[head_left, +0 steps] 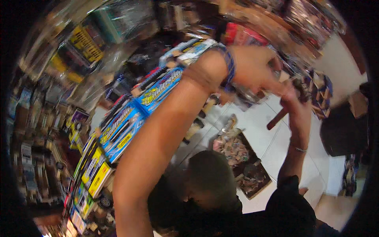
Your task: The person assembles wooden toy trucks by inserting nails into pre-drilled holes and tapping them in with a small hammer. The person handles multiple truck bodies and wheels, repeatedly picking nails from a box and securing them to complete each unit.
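I had the left hand [254, 71] stretched far right, near a co-worker's hand [295, 108] and a dark item [303, 91]; blur hid its grip. Blue boxes [123, 132] lined the left, presumably fronts outward for display.

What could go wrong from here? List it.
The brown stick-like piece by the blurred hands might be dropped if the grip, which I can't judge, is loose. The left forearm crosses in front of the blue packages and could brush some down, though the gap is unclear. The dark box of small pieces on the tiled floor could be kicked or spilled.
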